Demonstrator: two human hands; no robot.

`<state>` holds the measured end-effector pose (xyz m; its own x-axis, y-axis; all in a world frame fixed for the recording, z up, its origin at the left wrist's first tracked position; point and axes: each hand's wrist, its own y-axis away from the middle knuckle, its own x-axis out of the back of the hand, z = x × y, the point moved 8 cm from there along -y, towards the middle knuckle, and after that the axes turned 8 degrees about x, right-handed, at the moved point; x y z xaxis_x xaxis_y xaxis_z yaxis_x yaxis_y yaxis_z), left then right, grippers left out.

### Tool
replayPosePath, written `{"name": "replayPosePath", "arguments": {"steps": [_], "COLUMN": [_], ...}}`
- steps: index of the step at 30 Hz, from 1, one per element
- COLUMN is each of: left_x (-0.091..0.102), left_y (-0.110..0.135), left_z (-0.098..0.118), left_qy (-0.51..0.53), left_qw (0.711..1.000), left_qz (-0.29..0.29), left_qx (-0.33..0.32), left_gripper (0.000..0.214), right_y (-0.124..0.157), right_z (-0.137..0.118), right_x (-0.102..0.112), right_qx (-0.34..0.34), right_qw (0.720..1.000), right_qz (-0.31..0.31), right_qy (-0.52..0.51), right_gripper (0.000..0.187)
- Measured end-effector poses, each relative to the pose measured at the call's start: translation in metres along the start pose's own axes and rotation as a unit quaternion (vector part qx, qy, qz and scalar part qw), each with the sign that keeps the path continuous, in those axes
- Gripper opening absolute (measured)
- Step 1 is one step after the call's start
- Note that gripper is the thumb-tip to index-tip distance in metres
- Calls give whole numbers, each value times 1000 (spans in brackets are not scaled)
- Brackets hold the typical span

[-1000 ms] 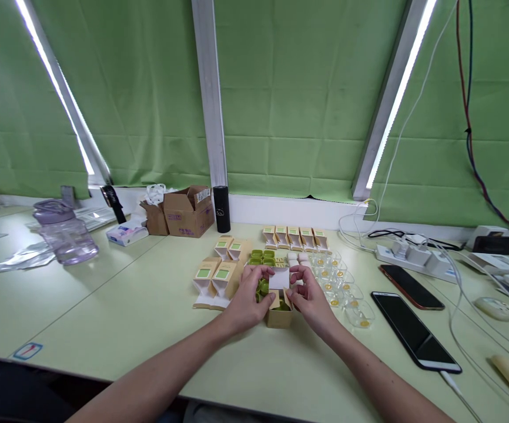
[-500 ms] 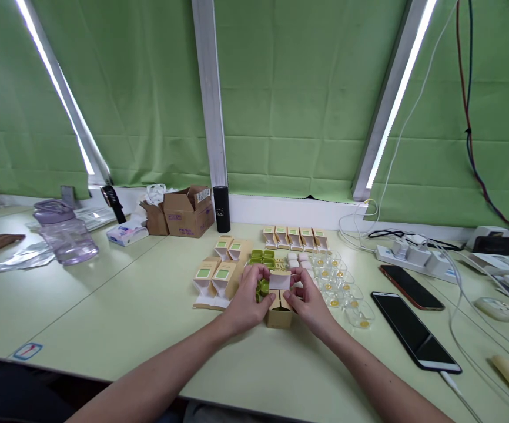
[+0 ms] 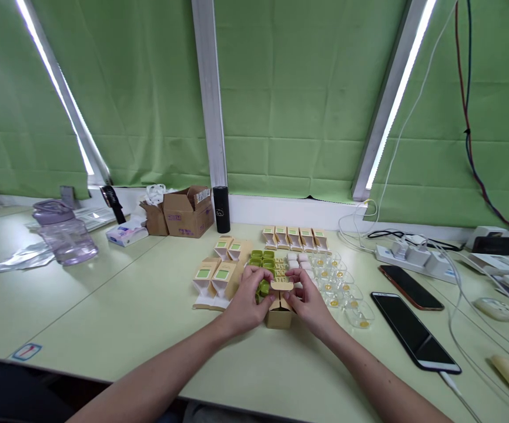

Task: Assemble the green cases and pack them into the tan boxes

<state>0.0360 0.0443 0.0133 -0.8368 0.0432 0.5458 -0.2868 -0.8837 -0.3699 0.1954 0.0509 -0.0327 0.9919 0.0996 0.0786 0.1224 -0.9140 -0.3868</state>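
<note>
A small tan cardboard box [image 3: 279, 316] stands on the pale green table [image 3: 104, 305] in front of me. My left hand [image 3: 246, 299] grips its left side, and my right hand [image 3: 308, 301] grips its right side. The fingers of both hands pinch the top flap [image 3: 281, 285], which is folded nearly flat over the opening. Just behind the box lie green trays [image 3: 263, 258], small white pieces [image 3: 297, 261] and several clear cups with yellow centres [image 3: 334, 281]. Folded tan cartons with green labels [image 3: 216, 276] lie left of my hands.
A row of small cartons [image 3: 295, 237] lines the back. Two phones [image 3: 415, 329] and a power strip with cables [image 3: 413, 256] are at the right. At the left stand brown boxes [image 3: 187, 210], a black cylinder [image 3: 221, 209] and a purple jug [image 3: 63, 232].
The white-lined flap, held upright a second ago, has been folded down over the box. A person's hand at the far left edge appeared briefly and is gone.
</note>
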Motion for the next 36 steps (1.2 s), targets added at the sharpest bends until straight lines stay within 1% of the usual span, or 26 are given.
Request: {"name": "replayPosePath", "arguments": {"steps": [3,8,11,13,16,18,20,23,25,27,31,35,36], "left_x": [0,0,1,2,2,1,1,1,2,2,6,8,8], "left_y": [0,-1,-2,-2,-2,-2,-2,-1,-2,-2,-1,-1,-1], "left_z": [1,4,6,6,6,7,7,8,9,10,11,12,13], "left_qy": [-3,-9,-12,-12,-10,-9,-7,-2,1,7,29,28,25], "left_qw": [1000,1000,1000,1000,1000,1000,1000,1000,1000,1000,999,999,999], "left_qz": [-4,-7,-7,-4,-2,-4,-3,-6,-13,-23,-35,-39,-40], "left_qx": [2,-3,-5,-3,-2,-7,-10,-10,-9,-13,-22,-21,-22], "left_gripper": [15,12,11,11,9,8,6,5,6,9,20,16,18], "right_y": [0,0,-1,0,2,6,10,15,17,18,19,19,20], "right_z": [0,-1,-6,-13,-30,-44,-57,-70,-73,-73,-72,-71,-71], "right_x": [0,-1,1,4,8,10,9,3,0,-1,-1,-4,-4], "right_qx": [0,7,21,39,90,138,185,244,268,277,276,271,270], "right_qw": [1000,1000,1000,999,995,988,977,953,939,932,930,927,926], "right_qz": [0,2,10,17,25,23,5,-23,-31,-33,-33,-50,-56], "right_qy": [-5,4,15,18,28,58,103,178,215,233,241,254,258], "right_gripper": [39,40,40,36,26,18,12,11,13,14,14,12,12]}}
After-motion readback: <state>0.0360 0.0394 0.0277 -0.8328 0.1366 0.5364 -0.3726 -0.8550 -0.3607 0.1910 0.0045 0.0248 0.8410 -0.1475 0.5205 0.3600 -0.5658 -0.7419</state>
